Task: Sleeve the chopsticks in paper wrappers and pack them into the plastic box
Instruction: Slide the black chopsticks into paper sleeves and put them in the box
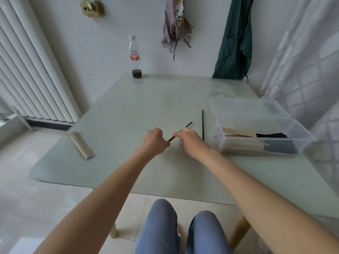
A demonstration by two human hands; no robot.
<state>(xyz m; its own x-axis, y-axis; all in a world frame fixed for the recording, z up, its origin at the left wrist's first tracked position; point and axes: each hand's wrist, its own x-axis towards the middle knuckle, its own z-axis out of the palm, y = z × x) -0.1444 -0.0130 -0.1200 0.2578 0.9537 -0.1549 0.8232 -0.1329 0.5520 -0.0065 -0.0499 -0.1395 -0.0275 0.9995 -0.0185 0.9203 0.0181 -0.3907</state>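
A black chopstick [189, 124] runs diagonally across the middle of the glass table [128, 110]. My left hand [155, 140] grips its near end. My right hand [189, 139] has its fingers curled over the chopstick's middle. A second black chopstick [202, 123] lies straight on the table just right of my right hand. The clear plastic box [264, 123] stands on the right and holds several chopsticks sleeved in tan paper. A tan paper wrapper [81, 145] lies on the table near the left edge.
A water bottle [135, 55] with dark liquid at the bottom stands at the table's far edge. Aprons hang on the wall behind. A radiator is at the left, a curtain at the right. My knees are below the table's near edge.
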